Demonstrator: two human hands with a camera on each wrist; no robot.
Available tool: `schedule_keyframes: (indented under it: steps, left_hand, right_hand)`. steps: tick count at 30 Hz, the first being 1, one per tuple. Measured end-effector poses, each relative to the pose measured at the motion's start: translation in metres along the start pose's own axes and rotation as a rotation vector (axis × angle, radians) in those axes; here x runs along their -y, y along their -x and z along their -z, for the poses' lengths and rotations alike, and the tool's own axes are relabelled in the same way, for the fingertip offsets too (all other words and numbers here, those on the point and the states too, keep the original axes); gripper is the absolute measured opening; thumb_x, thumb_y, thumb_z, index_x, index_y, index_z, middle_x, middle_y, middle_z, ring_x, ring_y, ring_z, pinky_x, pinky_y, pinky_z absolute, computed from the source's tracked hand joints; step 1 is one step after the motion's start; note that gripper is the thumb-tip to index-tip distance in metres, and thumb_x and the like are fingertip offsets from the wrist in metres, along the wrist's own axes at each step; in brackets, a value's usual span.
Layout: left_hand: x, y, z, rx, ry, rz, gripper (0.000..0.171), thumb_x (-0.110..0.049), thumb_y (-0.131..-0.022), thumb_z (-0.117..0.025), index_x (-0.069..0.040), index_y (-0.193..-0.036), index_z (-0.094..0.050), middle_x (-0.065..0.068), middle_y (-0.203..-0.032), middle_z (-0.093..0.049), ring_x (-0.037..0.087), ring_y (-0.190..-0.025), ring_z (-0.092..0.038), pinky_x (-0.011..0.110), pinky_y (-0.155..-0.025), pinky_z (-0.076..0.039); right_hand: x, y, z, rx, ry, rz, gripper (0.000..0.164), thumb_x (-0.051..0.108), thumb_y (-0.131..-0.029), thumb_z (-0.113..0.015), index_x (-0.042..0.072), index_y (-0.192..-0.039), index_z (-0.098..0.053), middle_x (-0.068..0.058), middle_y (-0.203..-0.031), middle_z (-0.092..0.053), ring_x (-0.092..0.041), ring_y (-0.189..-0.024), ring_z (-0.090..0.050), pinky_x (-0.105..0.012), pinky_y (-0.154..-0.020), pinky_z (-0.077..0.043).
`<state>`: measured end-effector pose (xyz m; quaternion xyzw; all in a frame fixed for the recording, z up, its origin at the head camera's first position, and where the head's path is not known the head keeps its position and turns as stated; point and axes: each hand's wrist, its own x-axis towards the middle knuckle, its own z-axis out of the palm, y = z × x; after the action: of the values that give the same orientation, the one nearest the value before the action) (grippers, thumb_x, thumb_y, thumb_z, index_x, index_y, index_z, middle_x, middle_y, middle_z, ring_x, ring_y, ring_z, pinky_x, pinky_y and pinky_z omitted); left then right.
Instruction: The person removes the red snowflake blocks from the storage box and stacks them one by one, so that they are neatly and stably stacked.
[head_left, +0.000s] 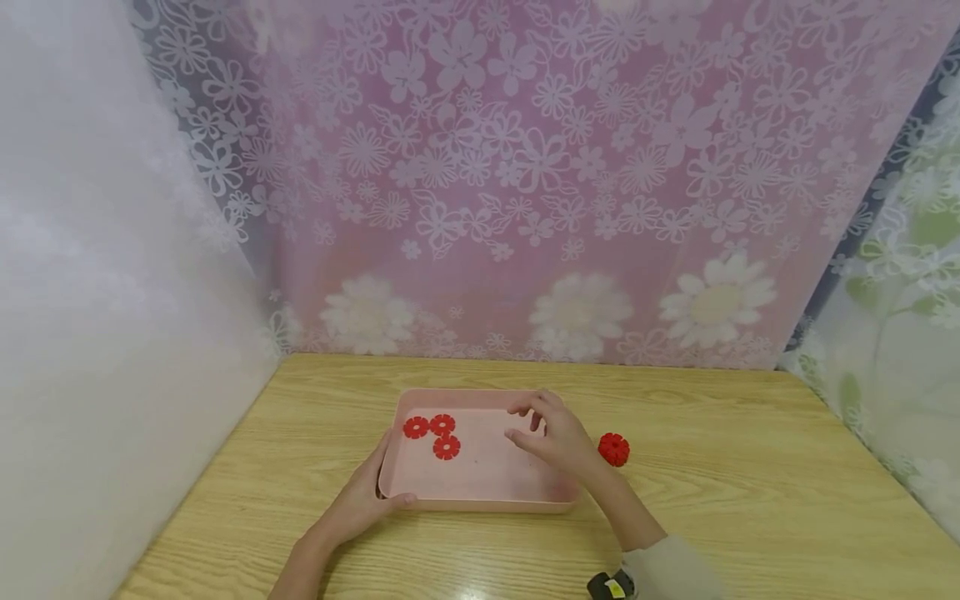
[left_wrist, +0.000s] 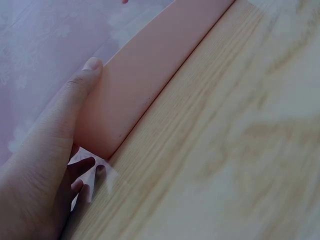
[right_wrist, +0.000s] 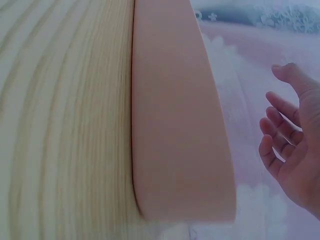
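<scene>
While my left hand [head_left: 363,502] grips the tray's [head_left: 495,505] left edge, my empty right hand [head_left: 561,440] hovers. Seemingly gathering discs [head_left: 438,449], I'd next pinch one.

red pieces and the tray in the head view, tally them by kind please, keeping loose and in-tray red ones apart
Flat red notched discs in the tray: 3
Round red piece outside, right of the tray: 1 (can't tell whether it is several joined)
Pink tray: 1
Total: 5
</scene>
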<state>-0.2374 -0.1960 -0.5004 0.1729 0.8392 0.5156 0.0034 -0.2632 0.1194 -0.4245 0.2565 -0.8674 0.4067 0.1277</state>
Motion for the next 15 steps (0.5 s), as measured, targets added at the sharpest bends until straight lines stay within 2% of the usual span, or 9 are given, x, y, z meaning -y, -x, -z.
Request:
schedule_keyframes:
  steps: [3, 8, 15]
  left_hand:
    - [0.001, 0.0, 0.0, 0.001, 0.005, -0.003, 0.102, -0.032, -0.074, -0.077, -0.019, -0.149, -0.009, 0.0, -0.148, -0.022, 0.018, -0.126, -0.032, 0.042, -0.098, -0.033]
    - [0.001, -0.001, -0.001, -0.001, 0.002, -0.013, 0.101, -0.031, -0.074, -0.077, -0.018, -0.149, -0.01, 0.0, -0.148, -0.022, 0.018, -0.127, -0.031, 0.043, -0.098, -0.031]
    - [0.003, -0.001, 0.0, -0.002, -0.002, -0.033, 0.101, -0.031, -0.075, -0.077, -0.014, -0.149, -0.01, 0.003, -0.148, -0.022, 0.02, -0.126, -0.033, 0.043, -0.098, -0.032]
  right_hand:
    - [0.006, -0.008, -0.013, 0.041, 0.017, 0.005, 0.023, 0.025, -0.08, -0.072, 0.018, -0.1, -0.063, 0.009, -0.093, -0.05, -0.012, -0.073, -0.046, -0.025, -0.058, -0.042]
    - [0.014, -0.017, -0.033, 0.111, 0.049, -0.036, 0.024, 0.03, -0.081, -0.071, 0.022, -0.101, -0.061, 0.01, -0.092, -0.048, -0.01, -0.073, -0.046, -0.024, -0.053, -0.041]
    - [0.014, -0.029, -0.059, 0.2, 0.032, -0.103, 0.028, 0.027, -0.081, -0.07, 0.014, -0.105, -0.062, -0.004, -0.099, -0.054, -0.013, -0.072, -0.047, -0.026, -0.054, -0.043]
